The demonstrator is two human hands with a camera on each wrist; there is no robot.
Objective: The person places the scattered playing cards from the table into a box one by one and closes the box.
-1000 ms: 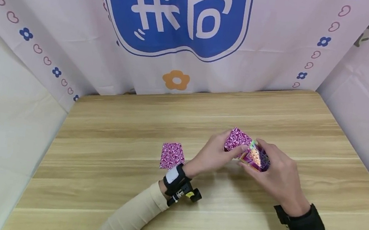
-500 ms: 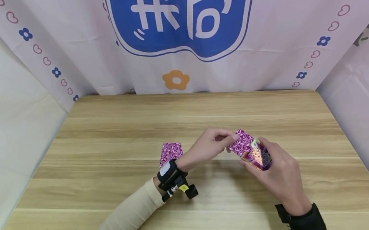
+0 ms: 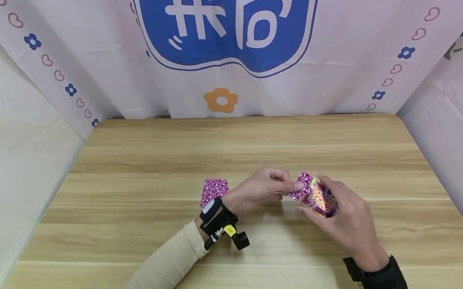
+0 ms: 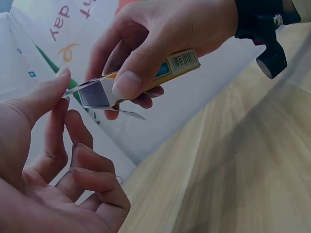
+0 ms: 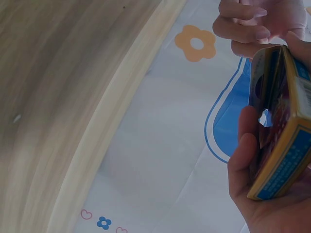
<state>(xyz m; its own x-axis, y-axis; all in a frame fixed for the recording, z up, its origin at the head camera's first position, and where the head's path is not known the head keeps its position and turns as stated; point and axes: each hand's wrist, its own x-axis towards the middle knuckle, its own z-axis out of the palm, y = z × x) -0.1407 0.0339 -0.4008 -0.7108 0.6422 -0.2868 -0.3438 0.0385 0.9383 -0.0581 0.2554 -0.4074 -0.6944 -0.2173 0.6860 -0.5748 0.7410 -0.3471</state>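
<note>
My right hand (image 3: 351, 216) grips a small card box (image 3: 321, 201) with a shiny orange-and-purple front. A purple card (image 3: 305, 179) with white swirls sticks out of the box's left end. The thumb and forefinger of my left hand (image 3: 262, 186) pinch at this card, the other fingers loosely curled. In the left wrist view, the box (image 4: 182, 62) has its end open, with a loose flap (image 4: 130, 114) below. The right wrist view shows the box (image 5: 279, 167) edge-on, with fingers behind it and an opening towards the left hand.
Another purple-patterned card (image 3: 214, 191) lies on the wooden table (image 3: 145, 162), partly hidden by the left wrist. A printed curtain (image 3: 334, 60) hangs behind the table's back edge, and pale cloth (image 3: 3, 173) hangs at the left side.
Less of the purple card now shows outside the box. My left hand shifted left along the card, then slightly back right and down. The right hand stays nearly still around the box.
</note>
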